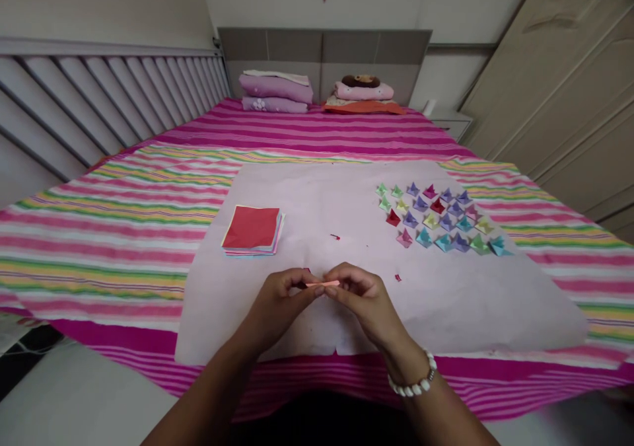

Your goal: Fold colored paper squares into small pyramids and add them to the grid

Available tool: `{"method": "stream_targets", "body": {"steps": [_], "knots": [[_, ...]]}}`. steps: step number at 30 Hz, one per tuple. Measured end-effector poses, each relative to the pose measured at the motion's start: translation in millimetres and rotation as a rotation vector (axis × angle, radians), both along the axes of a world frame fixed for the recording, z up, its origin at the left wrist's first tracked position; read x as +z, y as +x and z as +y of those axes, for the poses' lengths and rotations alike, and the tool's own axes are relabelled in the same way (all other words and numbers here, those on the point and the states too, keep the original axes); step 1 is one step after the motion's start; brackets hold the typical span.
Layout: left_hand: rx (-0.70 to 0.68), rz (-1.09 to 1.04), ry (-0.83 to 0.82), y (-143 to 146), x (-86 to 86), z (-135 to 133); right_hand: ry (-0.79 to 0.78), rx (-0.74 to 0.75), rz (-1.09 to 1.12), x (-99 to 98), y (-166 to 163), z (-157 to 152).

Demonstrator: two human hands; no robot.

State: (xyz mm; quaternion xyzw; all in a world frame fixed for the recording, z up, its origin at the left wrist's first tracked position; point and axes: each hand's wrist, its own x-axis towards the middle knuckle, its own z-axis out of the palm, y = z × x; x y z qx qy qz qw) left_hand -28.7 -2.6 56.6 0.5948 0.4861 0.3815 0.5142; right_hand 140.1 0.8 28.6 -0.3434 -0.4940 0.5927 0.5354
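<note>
My left hand and my right hand meet over a pale pink sheet spread on the bed. Both pinch a small pink folded paper between fingertips, one at each end. A white bead bracelet circles my right wrist. A stack of coloured paper squares, red on top, lies to the left beyond my hands. Several small folded paper shapes in many colours sit in rows to the right.
The bed carries a pink, green and yellow striped cover. Tiny red scraps lie on the sheet. Folded bedding rests by the headboard. A slatted rail stands at left, a wardrobe at right.
</note>
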Motion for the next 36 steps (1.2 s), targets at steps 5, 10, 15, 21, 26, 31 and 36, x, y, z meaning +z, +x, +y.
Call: {"method": "stream_targets", "body": {"steps": [5, 10, 15, 21, 26, 31, 36], "knots": [[0.108, -0.097, -0.055, 2.7, -2.0, 2.0, 0.000, -0.048, -0.034, 1.3, 2.5, 0.5], [0.110, -0.133, -0.069, 6.4, -6.4, 8.5, -0.100, -0.047, 0.033, -2.4, -0.6, 6.4], [0.118, -0.063, -0.026, 4.9, -6.1, 12.9, -0.155, -0.016, -0.026, 1.3, 3.1, 13.1], [0.194, -0.073, -0.014, 13.7, -17.4, 22.4, -0.166, -0.046, -0.024, -1.0, 0.1, 23.5], [0.198, -0.087, -0.021, 20.7, -25.1, 31.3, -0.376, -0.063, 0.180, -12.9, -0.8, 29.9], [0.169, -0.048, 0.164, 12.3, -23.4, 33.5, -0.529, -0.024, 0.309, -16.5, 8.8, 34.8], [-0.013, 0.139, 0.428, 7.8, -21.6, 34.0, -0.637, 0.075, 0.315, -18.0, 11.5, 35.3]]}}
